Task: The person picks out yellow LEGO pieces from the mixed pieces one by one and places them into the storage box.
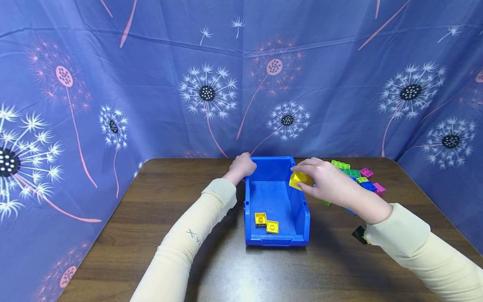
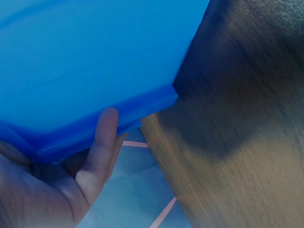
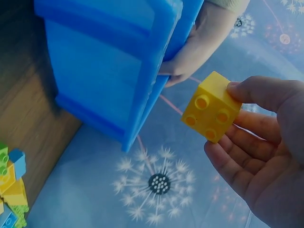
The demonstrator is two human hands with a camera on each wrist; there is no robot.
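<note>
A blue plastic bin [image 1: 271, 242] stands on the table with its low front toward me. My left hand [image 1: 242, 165] grips the rim at its back left corner; in the left wrist view, a finger [image 2: 105, 128] lies against the bin's blue wall [image 2: 95, 61]. Two small yellow bricks, one brick [image 1: 260, 219] beside another brick [image 1: 272, 227], lie on the bin floor near the front. Over the bin's right wall, my right hand [image 1: 327, 178] pinches a yellow toy brick [image 3: 212, 107] between thumb and fingers. Its studs face the right wrist camera.
To the right of the bin, a pile of green, blue and pink bricks [image 1: 367, 185] lies on the brown wooden table [image 1: 181, 184]. Some yellow bricks [image 3: 14, 192] show in that pile in the right wrist view. A blue dandelion-print curtain [image 1: 151, 84] hangs behind the table.
</note>
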